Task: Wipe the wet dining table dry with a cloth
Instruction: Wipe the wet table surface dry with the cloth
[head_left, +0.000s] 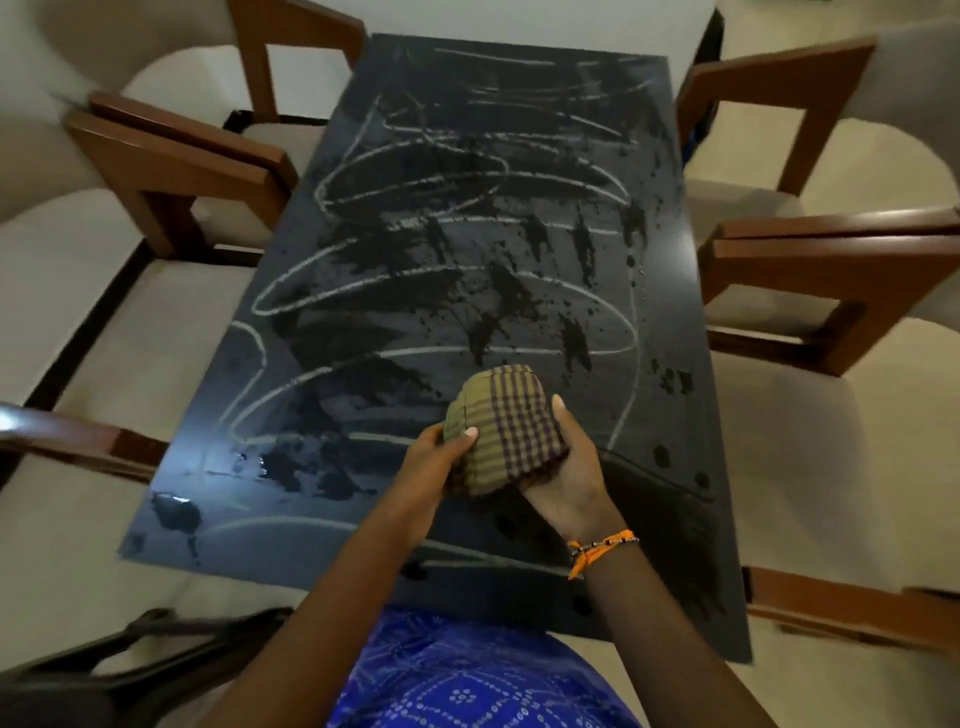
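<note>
A dark glossy dining table (363, 171) stretches away from me, covered with wet smears, looping streaks and droplets. Above its near end I hold a folded olive and purple checked cloth (496, 423) in both hands. My left hand (431, 467) grips its left side with the thumb on top. My right hand (569, 470) cups it from below and the right, thumb up along its edge. The cloth appears raised off the surface.
Wooden chairs with cream cushions line both long sides, left (171, 161) and right (831, 270). Another chair arm (852, 608) pokes in at the near right. A white wall (545, 26) stands behind the far end.
</note>
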